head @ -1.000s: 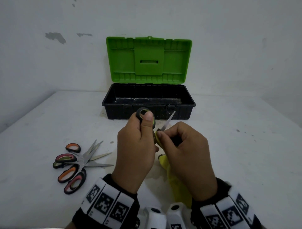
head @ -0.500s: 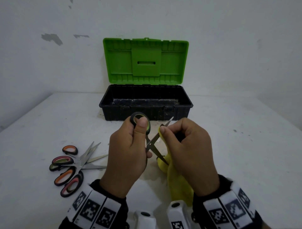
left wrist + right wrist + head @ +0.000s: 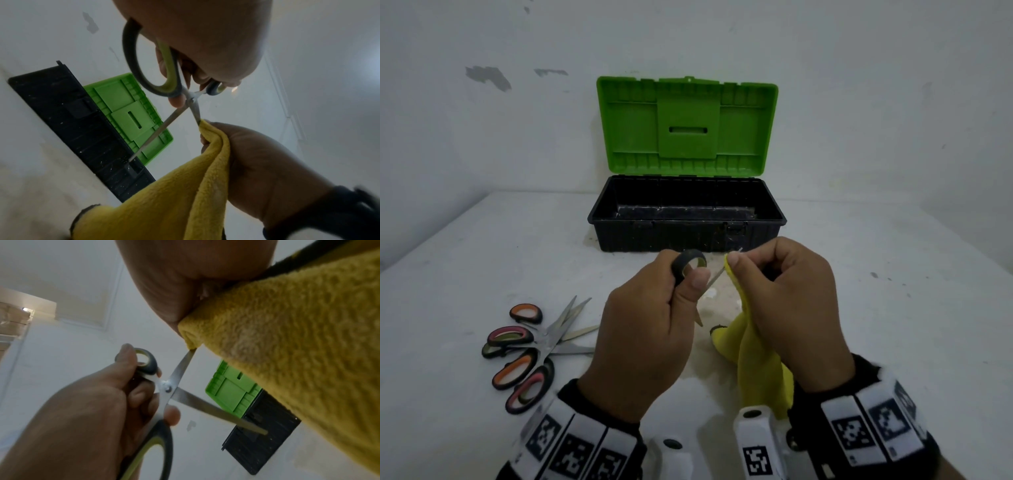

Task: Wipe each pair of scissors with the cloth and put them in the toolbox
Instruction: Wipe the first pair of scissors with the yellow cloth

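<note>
Head view: white table (image 3: 893,308); toolbox (image 3: 688,229) at back, green lid up. Three spare scissors (image 3: 534,346) lie left. Left hand (image 3: 647,335) grips green-black scissors (image 3: 170,386), blades spread. Right hand (image 3: 787,305) fingers pinch yellow cloth (image 3: 185,194) around one blade.

The yellow cloth (image 3: 207,162) swallows one scissor blade's tip; its lower end runs off frame.

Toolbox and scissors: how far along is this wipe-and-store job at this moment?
Done: nothing stored yet; the open toolbox looks empty. In hand: the left hand holds green-handled scissors with blades spread, while the right hand pinches the yellow cloth around one blade. Left: finish this pair, box it, then wipe and store the pile of scissors on the table.
</note>
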